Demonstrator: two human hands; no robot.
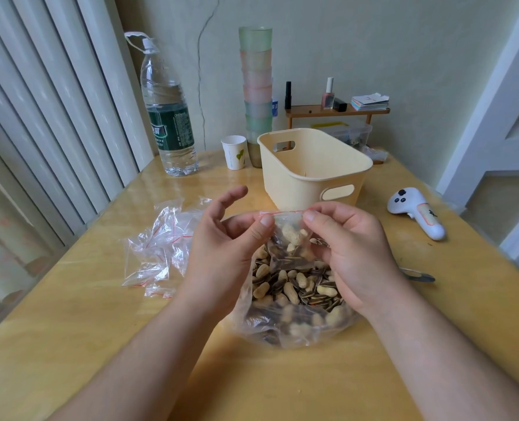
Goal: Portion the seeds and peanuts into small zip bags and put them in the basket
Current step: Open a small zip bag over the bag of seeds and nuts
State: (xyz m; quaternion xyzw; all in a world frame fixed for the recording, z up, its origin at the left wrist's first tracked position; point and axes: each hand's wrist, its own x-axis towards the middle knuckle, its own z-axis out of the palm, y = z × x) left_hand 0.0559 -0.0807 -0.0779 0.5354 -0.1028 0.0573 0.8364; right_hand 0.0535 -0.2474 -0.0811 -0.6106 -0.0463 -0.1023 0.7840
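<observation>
Both hands are meeting over the middle of the table, pinching the red-striped top edge of a small clear zip bag [288, 235] that is holding a few peanuts and striped seeds. Left hand [221, 247] is gripping the strip's left end between thumb and a curled finger, with its other fingers lifting loosely apart; right hand [349, 253] is pinching the right end between thumb and forefinger, its remaining fingers curling in around the bag's side.

A glossy yellow wooden table [85, 344] is carrying everything. Directly under the hands, a large clear plastic bag of peanuts in the shell and sunflower seeds [294, 302] is lying open. Just beyond the small bag, a cream rectangular plastic basket with cut-out handles [312, 174] is standing upright; its inside is mostly hidden. At the far left, a tall clear water bottle with a green label [170, 117] is standing, and a tall stack of pastel translucent cups [256, 86] is rising behind the basket. Left of the hands, a loose pile of empty clear zip bags with red strips [158, 253] is lying flat. At the right, a white handheld controller [416, 212] is resting. Between bottle and basket, a small white paper cup [234, 152] is standing.
</observation>
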